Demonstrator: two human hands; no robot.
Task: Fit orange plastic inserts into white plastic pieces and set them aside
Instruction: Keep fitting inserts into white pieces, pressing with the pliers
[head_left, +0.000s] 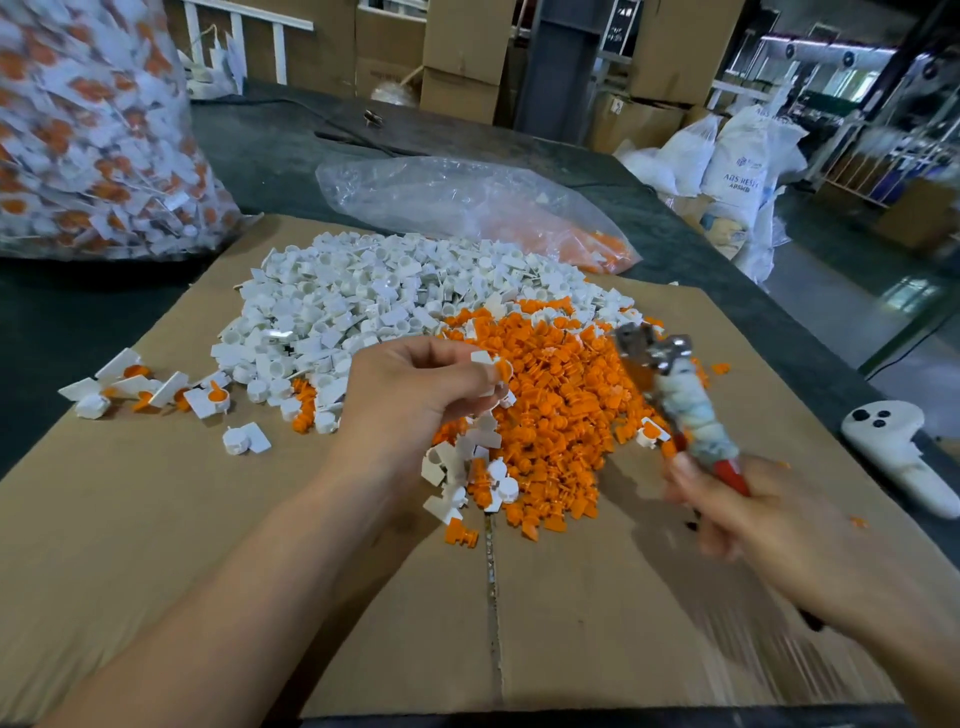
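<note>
Cardboard (156, 519) covers the dark counter (78, 322), with white plastic pieces (332, 296) heaped far left and orange inserts (550, 395) just right of them. The left hand (415, 400) pinches a white piece (488, 361) showing some orange above the heaps; the right hand (769, 514) grips blurred, cloth-wrapped pliers (670, 384).

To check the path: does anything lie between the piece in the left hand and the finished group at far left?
Only the low edge of the white pile lies between the piece in the left hand and the finished group.
</note>
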